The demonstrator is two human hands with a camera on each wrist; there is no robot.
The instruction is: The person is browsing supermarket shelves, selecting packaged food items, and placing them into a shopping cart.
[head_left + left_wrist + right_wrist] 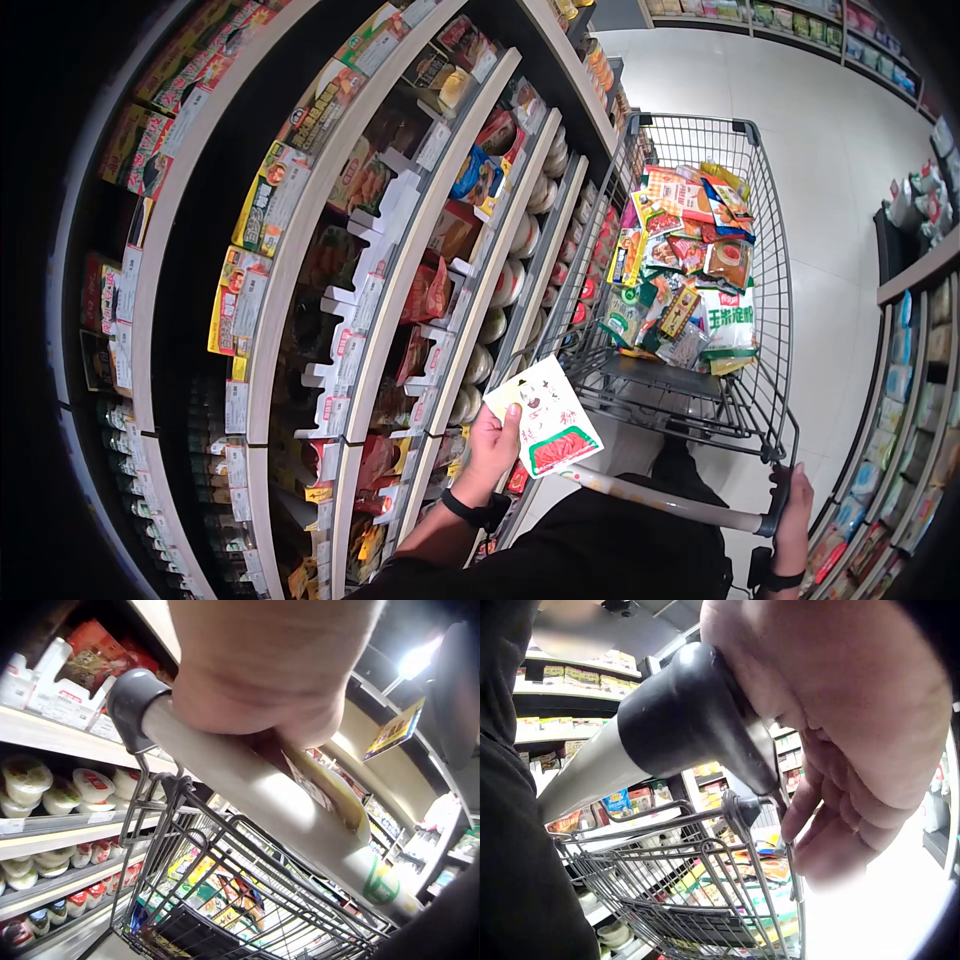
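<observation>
My left hand (490, 445) holds a flat white packet (548, 415) with a green-edged red picture, its thumb on the front, over the left end of the cart handle (665, 503). From the left wrist view, that hand (266, 671) hides most of the packet (337, 795) above the pale handle bar (225, 769). At the handle's right end is my right hand (795, 515). The right wrist view has this hand (847, 727) against the black end piece (675, 712), its curled fingers at the metal frame of the cart.
Bagged goods (690, 240) lie in the wire shopping cart (788, 280). Stocked shelves (375, 250) stand close along the left, with cups and packets. More shelving (920, 400) lines the right side. Pale tiled floor (840, 190) runs between them.
</observation>
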